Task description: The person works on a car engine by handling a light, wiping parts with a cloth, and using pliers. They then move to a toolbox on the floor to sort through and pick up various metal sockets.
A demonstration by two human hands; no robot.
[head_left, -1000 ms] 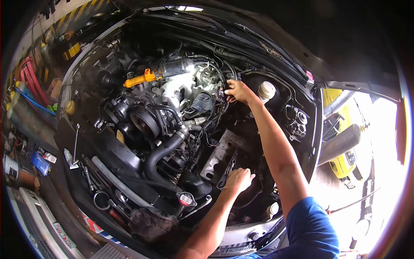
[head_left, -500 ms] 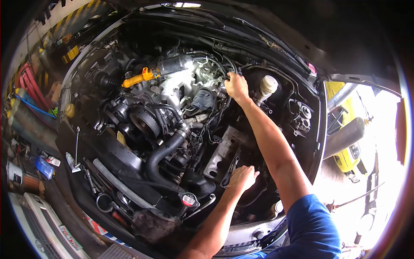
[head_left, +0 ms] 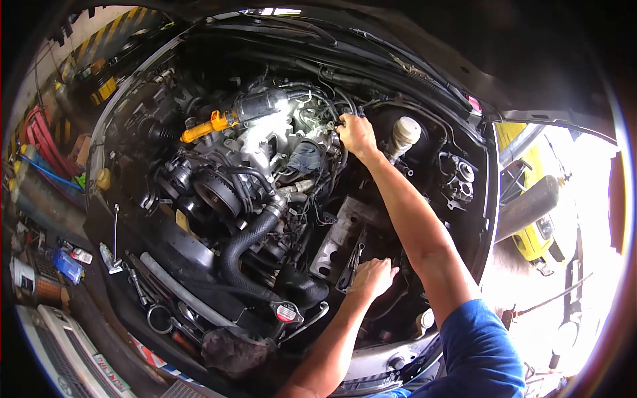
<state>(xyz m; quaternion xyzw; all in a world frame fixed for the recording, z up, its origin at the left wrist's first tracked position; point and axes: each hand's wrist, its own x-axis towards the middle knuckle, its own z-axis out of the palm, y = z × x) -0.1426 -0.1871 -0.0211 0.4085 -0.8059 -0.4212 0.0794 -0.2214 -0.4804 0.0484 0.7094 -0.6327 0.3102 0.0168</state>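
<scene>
My right hand (head_left: 356, 134) is at the back of the engine, beside the hoses (head_left: 346, 99), its fingers closed round something too small to make out. Lower down, my left hand (head_left: 373, 277) is closed near the end of the metal tray (head_left: 337, 242), next to a wrench (head_left: 357, 255) lying there; what it holds, if anything, is hidden. An orange and black work light (head_left: 211, 126) lies across the engine and lights the silver intake (head_left: 257, 140). A dark cloth (head_left: 306, 158) sits on the engine left of my right hand.
The fluid reservoir (head_left: 407, 131) stands right of my right hand. A thick black hose (head_left: 242, 247) curves towards the radiator cap (head_left: 286, 312). Wrenches and a dark rag (head_left: 233, 348) lie along the front edge. The raised hood (head_left: 504, 60) hangs above.
The view has shifted slightly. My right hand has turned a little and its fingers have moved slightly at the same spot. My left hand stays near the tray.
</scene>
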